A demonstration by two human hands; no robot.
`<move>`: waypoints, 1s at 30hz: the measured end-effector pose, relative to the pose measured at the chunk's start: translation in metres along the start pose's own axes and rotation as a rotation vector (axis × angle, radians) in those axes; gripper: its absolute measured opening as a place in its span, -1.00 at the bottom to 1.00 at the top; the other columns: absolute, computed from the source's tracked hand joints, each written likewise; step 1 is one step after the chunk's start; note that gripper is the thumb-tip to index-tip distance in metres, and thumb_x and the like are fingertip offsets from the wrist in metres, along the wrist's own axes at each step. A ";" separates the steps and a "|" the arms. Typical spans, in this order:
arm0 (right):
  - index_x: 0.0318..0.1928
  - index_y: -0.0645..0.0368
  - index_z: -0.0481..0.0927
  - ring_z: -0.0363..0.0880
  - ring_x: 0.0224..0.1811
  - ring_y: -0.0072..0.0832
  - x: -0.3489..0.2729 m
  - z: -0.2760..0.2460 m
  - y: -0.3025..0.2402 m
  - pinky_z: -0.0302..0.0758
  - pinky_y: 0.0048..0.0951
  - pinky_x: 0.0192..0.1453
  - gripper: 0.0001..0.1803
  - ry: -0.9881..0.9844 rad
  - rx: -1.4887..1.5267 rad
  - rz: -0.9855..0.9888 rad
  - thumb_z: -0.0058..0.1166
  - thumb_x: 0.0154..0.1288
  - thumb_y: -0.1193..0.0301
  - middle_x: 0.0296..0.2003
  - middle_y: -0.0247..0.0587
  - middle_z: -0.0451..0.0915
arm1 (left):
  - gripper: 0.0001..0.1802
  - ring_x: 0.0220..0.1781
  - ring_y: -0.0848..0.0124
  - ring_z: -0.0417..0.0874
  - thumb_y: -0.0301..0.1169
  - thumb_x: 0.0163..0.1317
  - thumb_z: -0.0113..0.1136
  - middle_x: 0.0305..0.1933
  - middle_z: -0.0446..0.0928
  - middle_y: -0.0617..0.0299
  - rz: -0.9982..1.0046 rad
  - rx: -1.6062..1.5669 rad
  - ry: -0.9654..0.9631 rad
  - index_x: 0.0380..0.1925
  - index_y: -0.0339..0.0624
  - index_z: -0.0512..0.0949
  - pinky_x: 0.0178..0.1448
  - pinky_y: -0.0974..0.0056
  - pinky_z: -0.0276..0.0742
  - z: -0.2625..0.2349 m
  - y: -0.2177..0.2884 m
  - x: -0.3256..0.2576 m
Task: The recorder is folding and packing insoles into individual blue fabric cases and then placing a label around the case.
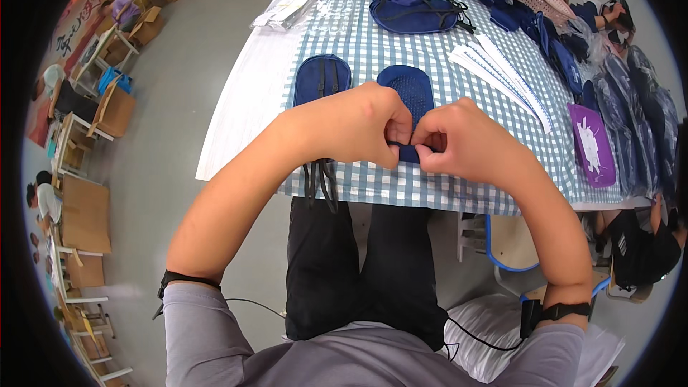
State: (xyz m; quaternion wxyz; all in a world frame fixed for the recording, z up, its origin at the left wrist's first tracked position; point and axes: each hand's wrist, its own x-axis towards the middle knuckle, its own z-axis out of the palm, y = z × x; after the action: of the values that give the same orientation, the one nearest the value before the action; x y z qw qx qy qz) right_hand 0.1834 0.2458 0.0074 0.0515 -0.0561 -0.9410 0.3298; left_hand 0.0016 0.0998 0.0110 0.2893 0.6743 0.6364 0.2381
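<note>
A navy slipper (405, 89) with a dotted insole lies on the checked tablecloth, its rounded end pointing away from me. My left hand (369, 118) pinches the slipper's near end, fingers curled. From the other side, my right hand (453, 136) grips the same edge with thumb and fingers. Between both thumbs shows a small strip of navy fabric; the slipper's middle is partly hidden by my hands. Left of it lies a navy pouch (322, 75) with black cords, partly under my left wrist, its cord ends hanging over the table's front edge.
Farther back lie another navy pouch (412, 13) and a clear plastic packet (294, 1). White printed strips (502, 75) fan out on the right, near a purple tray (593, 145). Bagged navy goods (623, 111) line the right side. Other people work around the room, among cardboard boxes (86, 211).
</note>
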 end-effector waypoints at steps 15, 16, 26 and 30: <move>-0.28 0.36 0.84 0.73 -0.48 -0.27 0.008 -0.005 0.013 0.64 -0.31 -0.26 -0.83 -0.059 0.016 0.020 0.33 0.19 0.50 -0.47 0.03 0.76 | -0.83 -0.13 0.05 0.79 -0.66 0.10 0.44 -0.15 0.75 0.05 0.315 0.226 0.194 -0.26 -0.35 0.78 -0.02 0.08 0.73 0.018 -0.012 -0.011; -0.27 0.35 0.85 0.71 -0.49 -0.28 0.007 -0.003 0.015 0.64 -0.32 -0.27 -0.83 -0.034 0.030 -0.011 0.33 0.20 0.49 -0.48 0.02 0.76 | -0.81 -0.14 0.02 0.78 -0.65 0.08 0.45 -0.16 0.74 0.04 0.305 0.293 0.212 -0.25 -0.34 0.77 -0.03 0.06 0.73 0.020 -0.009 -0.014; -0.29 0.19 0.75 0.73 -0.18 -0.25 -0.019 0.022 0.029 0.71 -0.26 -0.13 -0.86 0.346 -0.264 -0.506 0.49 0.19 0.49 -0.23 -0.23 0.75 | -0.73 -0.04 0.03 0.74 -0.60 0.00 0.51 -0.16 0.70 0.09 0.418 0.402 0.320 -0.24 -0.26 0.74 0.05 0.02 0.72 0.037 -0.016 -0.015; -0.28 0.20 0.73 0.71 -0.16 -0.26 -0.020 0.028 0.026 0.72 -0.26 -0.09 -0.79 0.356 -0.356 -0.651 0.53 0.09 0.50 -0.23 -0.26 0.73 | -0.73 -0.07 0.04 0.75 -0.60 -0.02 0.50 -0.17 0.71 0.08 0.407 0.378 0.319 -0.24 -0.26 0.74 0.03 0.03 0.72 0.034 -0.016 -0.013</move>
State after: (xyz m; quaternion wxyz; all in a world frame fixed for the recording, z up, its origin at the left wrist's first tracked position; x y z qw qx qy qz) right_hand 0.2013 0.2463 -0.0318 0.3044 0.1802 -0.9284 0.1134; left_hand 0.0121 0.0844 -0.0237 0.0021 0.7838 0.5587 0.2713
